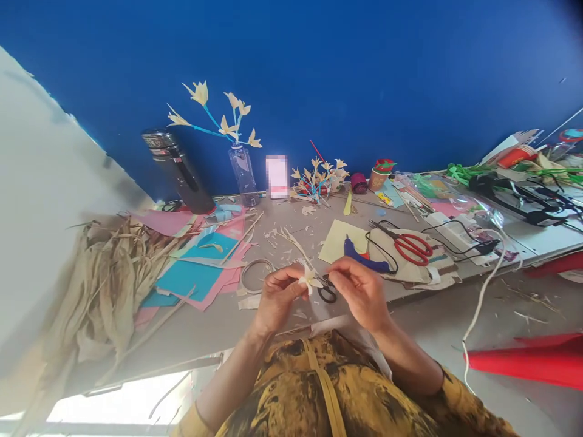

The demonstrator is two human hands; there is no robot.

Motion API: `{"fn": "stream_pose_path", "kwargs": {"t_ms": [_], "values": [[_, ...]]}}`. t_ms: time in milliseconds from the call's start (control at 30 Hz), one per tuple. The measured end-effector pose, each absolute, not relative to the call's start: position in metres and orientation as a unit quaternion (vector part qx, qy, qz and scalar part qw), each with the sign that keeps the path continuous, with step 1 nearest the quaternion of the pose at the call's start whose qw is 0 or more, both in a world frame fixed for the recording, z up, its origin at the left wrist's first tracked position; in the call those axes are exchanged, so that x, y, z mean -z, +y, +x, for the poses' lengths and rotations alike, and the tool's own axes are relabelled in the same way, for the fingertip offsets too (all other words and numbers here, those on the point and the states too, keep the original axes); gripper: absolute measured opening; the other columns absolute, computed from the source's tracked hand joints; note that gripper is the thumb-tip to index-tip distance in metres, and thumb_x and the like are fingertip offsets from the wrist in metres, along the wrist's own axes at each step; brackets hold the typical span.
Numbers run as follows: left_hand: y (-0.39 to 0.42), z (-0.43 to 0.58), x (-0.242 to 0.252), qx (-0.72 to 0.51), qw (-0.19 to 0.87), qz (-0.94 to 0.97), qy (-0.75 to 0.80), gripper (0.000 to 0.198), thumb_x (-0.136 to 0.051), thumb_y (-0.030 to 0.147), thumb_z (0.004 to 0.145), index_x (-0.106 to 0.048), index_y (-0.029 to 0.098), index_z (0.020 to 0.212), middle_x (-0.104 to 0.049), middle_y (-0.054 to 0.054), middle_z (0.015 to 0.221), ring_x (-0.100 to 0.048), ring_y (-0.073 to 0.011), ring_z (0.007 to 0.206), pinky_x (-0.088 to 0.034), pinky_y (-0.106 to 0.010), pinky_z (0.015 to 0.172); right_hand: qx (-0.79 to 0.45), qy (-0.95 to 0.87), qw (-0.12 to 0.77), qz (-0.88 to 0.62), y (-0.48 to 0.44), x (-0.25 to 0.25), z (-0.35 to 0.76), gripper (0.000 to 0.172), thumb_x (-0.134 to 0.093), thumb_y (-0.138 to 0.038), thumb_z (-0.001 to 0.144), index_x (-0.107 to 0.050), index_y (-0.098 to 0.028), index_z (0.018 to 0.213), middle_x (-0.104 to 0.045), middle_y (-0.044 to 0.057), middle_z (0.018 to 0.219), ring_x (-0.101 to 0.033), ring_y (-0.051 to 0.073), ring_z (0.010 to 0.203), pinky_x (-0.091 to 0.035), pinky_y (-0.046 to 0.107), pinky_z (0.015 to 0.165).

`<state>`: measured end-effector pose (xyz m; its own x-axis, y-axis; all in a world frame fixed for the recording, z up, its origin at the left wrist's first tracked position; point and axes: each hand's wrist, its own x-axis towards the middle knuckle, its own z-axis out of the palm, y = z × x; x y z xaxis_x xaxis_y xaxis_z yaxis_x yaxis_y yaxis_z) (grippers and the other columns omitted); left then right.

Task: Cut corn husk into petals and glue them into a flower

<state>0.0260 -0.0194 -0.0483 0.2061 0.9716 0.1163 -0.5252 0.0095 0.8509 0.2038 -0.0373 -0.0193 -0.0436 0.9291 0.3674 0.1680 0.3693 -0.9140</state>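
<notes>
My left hand (283, 297) pinches a small cream handmade flower (310, 279) between thumb and fingertips, just above the table's front edge. Its petals spread toward the right. Close beside it, my right hand (362, 294) has thumb and fingers pressed together; whatever they may hold is too small to tell. Dark-handled scissors (327, 294) lie on the table between the hands, partly hidden by the flower. A roll of tape (248, 278) rests left of my left hand. Beyond my right hand lie a blue glue gun (364, 255) and red-handled scissors (412, 249).
Blue and pink paper sheets (195, 273) and a bundle of dried husks (109, 279) cover the left side. A black flask (180, 170), a vase (243, 176) with flowers and a flower cluster (316, 182) stand at the back. A power strip (460, 233) with cords lies right.
</notes>
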Motion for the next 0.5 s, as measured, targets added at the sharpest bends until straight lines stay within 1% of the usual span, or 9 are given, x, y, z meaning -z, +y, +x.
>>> {"fn": "stream_pose_path", "kwargs": {"t_ms": [100, 200, 300, 500], "values": [[-0.022, 0.028, 0.048, -0.558, 0.663, 0.433, 0.251, 0.005, -0.080, 0.018, 0.073, -0.076, 0.019, 0.075, -0.064, 0.001, 0.070, -0.055, -0.0095, 0.056, -0.042, -0.026, 0.059, -0.431, -0.611, 0.512, -0.423, -0.035, -0.003, 0.204, 0.019, -0.065, -0.036, 0.090, -0.069, -0.017, 0.089, -0.057, -0.001, 0.068, -0.046, 0.011, 0.057, -0.036, 0.023, 0.052], [-0.024, 0.030, 0.049, -0.550, 0.665, 0.445, 0.238, 0.007, -0.078, 0.015, 0.074, -0.078, 0.020, 0.078, -0.064, 0.001, 0.067, -0.056, -0.0101, 0.059, -0.043, -0.025, 0.061, -0.467, -0.615, 0.500, -0.392, -0.035, -0.007, 0.200, 0.017, -0.070, -0.034, 0.086, -0.069, -0.016, 0.084, -0.061, 0.000, 0.072, -0.050, 0.011, 0.061, -0.038, 0.023, 0.055], [-0.027, 0.032, 0.051, -0.555, 0.666, 0.437, 0.240, 0.008, -0.078, 0.015, 0.074, -0.080, 0.021, 0.079, -0.064, 0.001, 0.068, -0.055, -0.0100, 0.059, -0.042, -0.025, 0.058, -0.475, -0.610, 0.502, -0.388, -0.036, -0.005, 0.194, 0.019, -0.070, -0.031, 0.085, -0.066, -0.016, 0.075, -0.059, 0.000, 0.070, -0.049, 0.010, 0.060, -0.038, 0.023, 0.055], [-0.032, 0.037, 0.054, -0.595, 0.675, 0.365, 0.240, 0.010, -0.085, 0.022, 0.067, -0.081, 0.024, 0.076, -0.065, 0.001, 0.069, -0.053, -0.0089, 0.056, -0.040, -0.023, 0.053, -0.485, -0.550, 0.531, -0.425, -0.038, 0.000, 0.183, 0.019, -0.070, -0.033, 0.084, -0.065, -0.017, 0.074, -0.056, -0.003, 0.062, -0.046, 0.009, 0.054, -0.036, 0.021, 0.051]]}}
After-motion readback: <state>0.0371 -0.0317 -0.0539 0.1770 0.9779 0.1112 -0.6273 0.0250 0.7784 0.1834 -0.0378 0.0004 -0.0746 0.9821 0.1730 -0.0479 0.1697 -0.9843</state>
